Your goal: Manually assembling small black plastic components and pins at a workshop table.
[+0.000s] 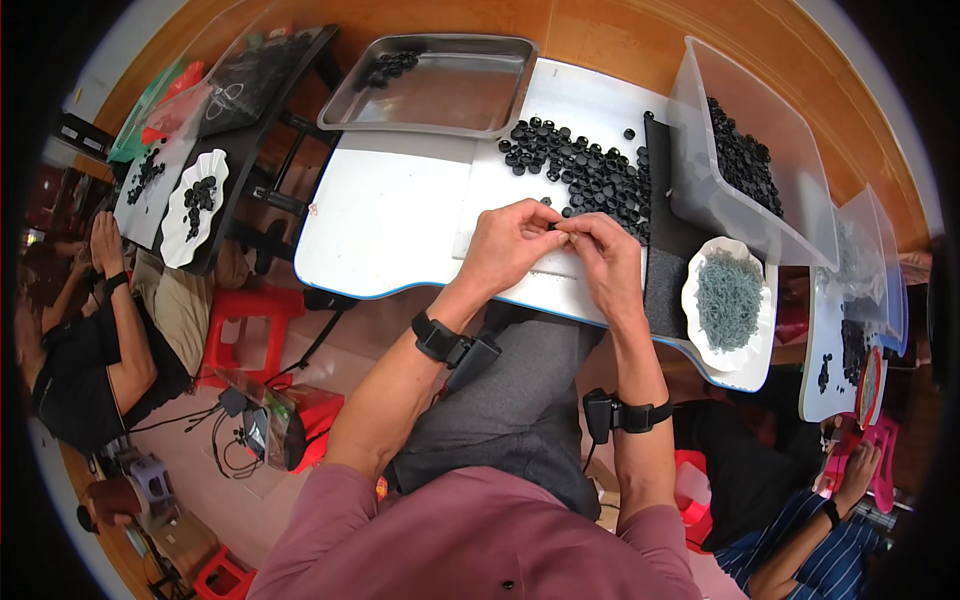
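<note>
A white table (400,215) is standing on a wooden floor, with other people sitting at similar tables to either side. The person is sitting at its near edge, both forearms coming up from below, each wearing a black wristband.

The left hand (510,245) and right hand (605,255) are meeting over the table's front edge, fingertips pinched together around a small black part (553,228). Both hands are gripping it; whether it is one piece or two being joined cannot be told, as the fingers are hiding most of it.

Just beyond the hands, a heap of black caps (590,165) is lying loose on the table. A metal tray (440,85) at the far edge is holding a few more. To the right, a clear plastic bin (745,140) is holding a further stock, and a white paper plate (730,300) of small grey-green springs is sitting near the right hand.

Judgement: the work appears to be at the fitting stage, with one part being assembled by fingertip. The next move would likely call for steady pressure, then a free hand to put the piece down.
</note>
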Demonstrator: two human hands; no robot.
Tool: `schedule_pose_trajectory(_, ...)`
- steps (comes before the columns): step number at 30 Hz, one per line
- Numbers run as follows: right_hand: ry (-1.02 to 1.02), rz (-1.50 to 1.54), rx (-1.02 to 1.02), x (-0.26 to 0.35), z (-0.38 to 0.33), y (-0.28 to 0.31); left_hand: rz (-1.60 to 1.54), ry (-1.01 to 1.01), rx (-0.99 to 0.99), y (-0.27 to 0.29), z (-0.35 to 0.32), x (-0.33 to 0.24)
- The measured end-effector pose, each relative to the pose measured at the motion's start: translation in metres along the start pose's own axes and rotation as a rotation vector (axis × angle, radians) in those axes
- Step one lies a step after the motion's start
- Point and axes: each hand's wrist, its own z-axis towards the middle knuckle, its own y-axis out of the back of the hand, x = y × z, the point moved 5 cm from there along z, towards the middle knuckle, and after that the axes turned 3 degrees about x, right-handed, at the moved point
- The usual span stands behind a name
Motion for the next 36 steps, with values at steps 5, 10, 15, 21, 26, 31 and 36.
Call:
schedule_pose_trajectory(5, -0.123, 0.136, 0.021, -0.014, -0.001, 0.000, 0.021, 0.006, -0.024, 0.000, 0.000, -0.002)
schedule_pose_trajectory(10, -0.162, 0.164, 0.009, -0.018, 0.001, -0.001, 0.016, 0.027, -0.030, -0.001, 0.000, -0.002)
schedule_pose_trajectory(15, -0.165, 0.155, 0.016, -0.018, 0.001, -0.002, 0.010, 0.029, -0.045, -0.002, 0.000, 0.000)
schedule_pose_trajectory(21, -0.171, 0.148, -0.002, -0.019, 0.000, -0.001, 0.047, 0.038, -0.050, -0.001, -0.002, -0.004)
schedule_pose_trajectory(26, -0.147, 0.139, -0.049, -0.022, -0.004, 0.001, 0.114, 0.005, -0.027, 0.000, -0.004, -0.004)
schedule_pose_trajectory(31, -0.114, 0.203, -0.063, -0.020, -0.004, -0.001, -0.007, -0.008, -0.027, 0.002, -0.005, 0.001)
schedule_pose_trajectory(36, -0.119, 0.219, -0.054, -0.020, -0.007, 0.000, -0.254, -0.006, 0.014, 0.005, -0.004, 0.005)
